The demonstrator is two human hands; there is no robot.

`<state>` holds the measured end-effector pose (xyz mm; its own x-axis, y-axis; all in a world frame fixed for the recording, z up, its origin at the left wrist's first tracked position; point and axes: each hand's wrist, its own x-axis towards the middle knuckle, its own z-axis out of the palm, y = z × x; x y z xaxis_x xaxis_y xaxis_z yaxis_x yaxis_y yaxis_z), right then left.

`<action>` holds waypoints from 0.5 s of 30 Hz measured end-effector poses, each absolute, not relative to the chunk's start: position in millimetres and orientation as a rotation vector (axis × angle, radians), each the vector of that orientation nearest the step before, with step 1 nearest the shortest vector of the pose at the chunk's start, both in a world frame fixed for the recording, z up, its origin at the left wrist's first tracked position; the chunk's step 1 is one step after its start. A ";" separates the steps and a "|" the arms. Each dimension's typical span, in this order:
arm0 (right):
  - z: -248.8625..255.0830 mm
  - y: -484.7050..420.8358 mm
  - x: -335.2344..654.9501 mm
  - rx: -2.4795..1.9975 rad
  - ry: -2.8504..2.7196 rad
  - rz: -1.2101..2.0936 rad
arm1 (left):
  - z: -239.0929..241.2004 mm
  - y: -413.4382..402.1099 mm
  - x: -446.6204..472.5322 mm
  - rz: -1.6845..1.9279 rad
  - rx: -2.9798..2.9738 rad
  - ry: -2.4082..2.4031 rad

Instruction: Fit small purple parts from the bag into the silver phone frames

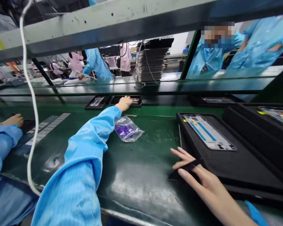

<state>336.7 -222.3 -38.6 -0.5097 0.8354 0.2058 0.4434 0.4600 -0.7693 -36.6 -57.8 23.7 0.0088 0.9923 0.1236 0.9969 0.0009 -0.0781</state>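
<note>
My left hand (pixel 124 103) reaches to the far side of the green bench, its fingers curled over a black foam tray (pixel 138 104) that carries a phone frame (pixel 135 100). Whether the fingertips touch the frame is hidden. A slim black tool (pixel 190 164), perhaps tweezers, is held in my right hand (pixel 202 177), with several fingers spread. Just beyond that hand lies a larger black foam tray (pixel 226 163). On it rests a silver phone frame (pixel 209 131) with blue strips and a yellow tab. Near my left forearm is a clear plastic bag (pixel 129 129) of purple bits.
Another black tray (pixel 97 102) stands left of my left hand. A co-worker's hand (pixel 15 120) is at the far left, near sheets of small labels (pixel 49 128). A white cable (pixel 29 94) hangs in front, and a metal beam (pixel 108 23) crosses above.
</note>
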 end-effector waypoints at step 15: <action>-33.9 -225.2 336.6 -1.020 -2.028 0.803 | 7.1 -79.2 -88.1 0.201 -2.064 -1.981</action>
